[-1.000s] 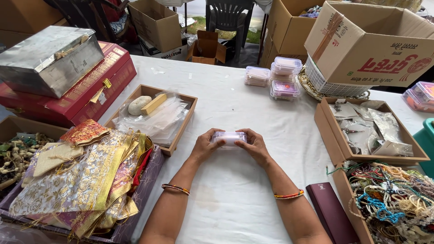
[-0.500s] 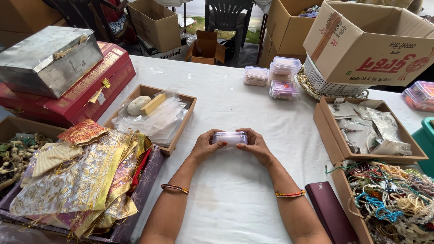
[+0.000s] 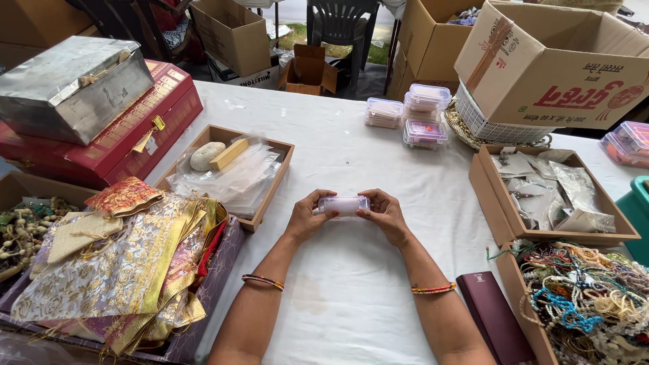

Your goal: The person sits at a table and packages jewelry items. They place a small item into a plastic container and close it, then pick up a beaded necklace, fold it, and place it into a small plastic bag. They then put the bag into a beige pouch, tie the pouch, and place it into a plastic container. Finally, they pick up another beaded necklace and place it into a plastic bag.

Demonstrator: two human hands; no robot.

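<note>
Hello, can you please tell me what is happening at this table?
A person holds a small clear plastic box between the left hand and the right hand, just above the white table. Trays of beaded jewellery and gold fabric pouches lie at the sides, with more small boxes stacked farther back.

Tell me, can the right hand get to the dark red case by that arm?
Probably yes, though not right now. The right hand and the left hand both hold the small clear box. The dark red case lies uncovered beside the right forearm.
</note>
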